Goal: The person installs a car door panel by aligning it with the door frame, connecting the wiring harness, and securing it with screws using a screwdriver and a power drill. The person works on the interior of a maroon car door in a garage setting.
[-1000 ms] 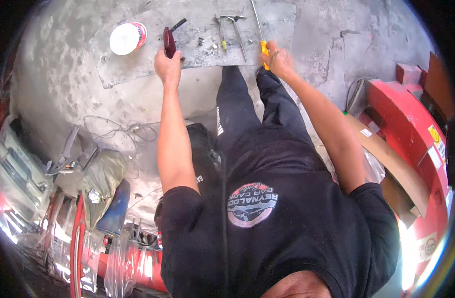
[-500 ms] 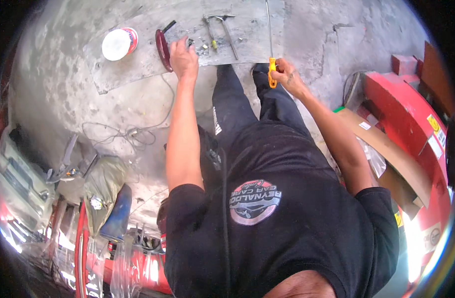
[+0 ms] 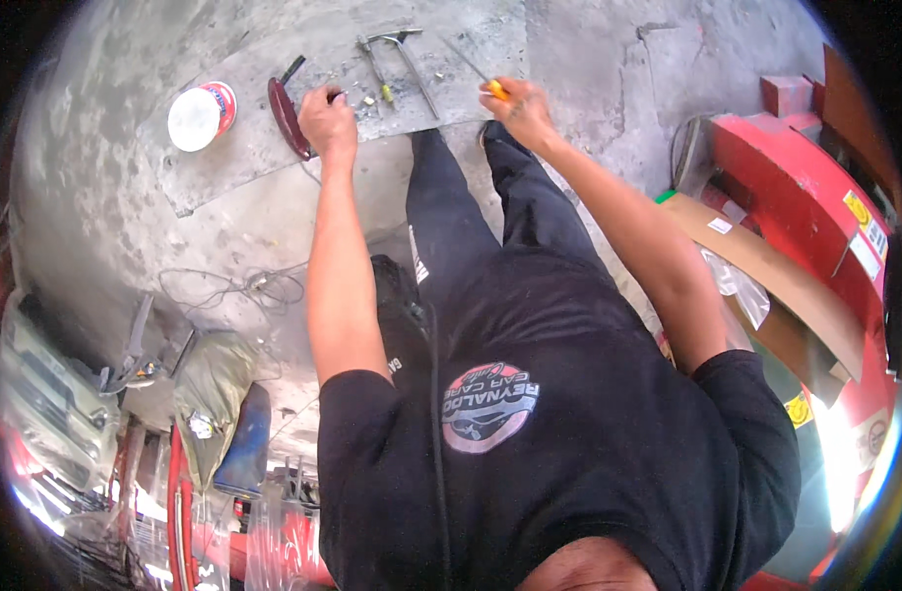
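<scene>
My right hand (image 3: 520,108) grips the yellow handle of a screwdriver (image 3: 497,90). Its thin shaft tilts up and to the left over a grey sheet (image 3: 210,180) on the floor. My left hand (image 3: 328,126) is closed, and a small dark thing at its fingertips is too small to name. Just left of that hand lies a dark red, curved, glossy piece (image 3: 286,116) with a black stub at its far end. Between my hands are a metal T-handle tool (image 3: 417,77), a slim tool with a yellow-green end (image 3: 375,69) and several small bits.
A white-topped round tub (image 3: 194,120) with a red label stands at the left of the sheet. Thin cable (image 3: 259,283) lies coiled on the floor. Red panels (image 3: 796,177) and cardboard (image 3: 766,276) are at the right; wrapped parts (image 3: 57,394) crowd the lower left.
The screwdriver has swung from nearly upright to a leftward tilt as my right hand moved up and left. The whole view has shifted slightly; my left hand stays beside the red piece.
</scene>
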`<state>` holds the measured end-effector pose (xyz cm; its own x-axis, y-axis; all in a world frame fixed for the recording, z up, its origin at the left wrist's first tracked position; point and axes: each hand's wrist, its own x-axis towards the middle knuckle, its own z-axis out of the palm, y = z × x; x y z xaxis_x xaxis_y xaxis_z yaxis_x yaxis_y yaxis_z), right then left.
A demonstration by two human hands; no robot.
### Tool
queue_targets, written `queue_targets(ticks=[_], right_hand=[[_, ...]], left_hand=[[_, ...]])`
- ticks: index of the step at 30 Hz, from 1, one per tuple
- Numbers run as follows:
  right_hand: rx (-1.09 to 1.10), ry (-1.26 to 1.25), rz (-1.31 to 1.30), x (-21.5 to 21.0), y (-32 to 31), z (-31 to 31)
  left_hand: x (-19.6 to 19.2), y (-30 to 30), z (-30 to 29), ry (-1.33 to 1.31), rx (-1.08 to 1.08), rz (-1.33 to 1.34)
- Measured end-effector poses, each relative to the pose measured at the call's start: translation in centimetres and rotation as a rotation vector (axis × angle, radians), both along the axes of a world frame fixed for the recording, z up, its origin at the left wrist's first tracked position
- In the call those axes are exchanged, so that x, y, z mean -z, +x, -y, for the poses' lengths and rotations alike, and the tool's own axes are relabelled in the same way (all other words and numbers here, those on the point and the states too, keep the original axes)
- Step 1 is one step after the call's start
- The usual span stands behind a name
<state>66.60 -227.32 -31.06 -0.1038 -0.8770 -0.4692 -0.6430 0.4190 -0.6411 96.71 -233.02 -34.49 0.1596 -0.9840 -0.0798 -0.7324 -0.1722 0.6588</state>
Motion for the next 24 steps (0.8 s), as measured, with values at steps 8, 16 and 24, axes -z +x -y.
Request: queue_targets(ticks=[8, 16, 24], right_hand=[[-0.202, -0.058, -0.128, 1.2, 5.4, 5.0], [-0.03, -0.034, 0.122, 5.2, 3.7, 4.4], [0.2, 0.232, 0.382, -0.4, 5.5, 4.2]], left_hand=[[-0.3, -0.9, -1.0, -0.048, 0.083, 0.11], [-0.9, -1.7, -0.7, 0.104, 0.124, 0.213], [-0.6, -2.0, -0.1, 0.224, 0.069, 0.269]])
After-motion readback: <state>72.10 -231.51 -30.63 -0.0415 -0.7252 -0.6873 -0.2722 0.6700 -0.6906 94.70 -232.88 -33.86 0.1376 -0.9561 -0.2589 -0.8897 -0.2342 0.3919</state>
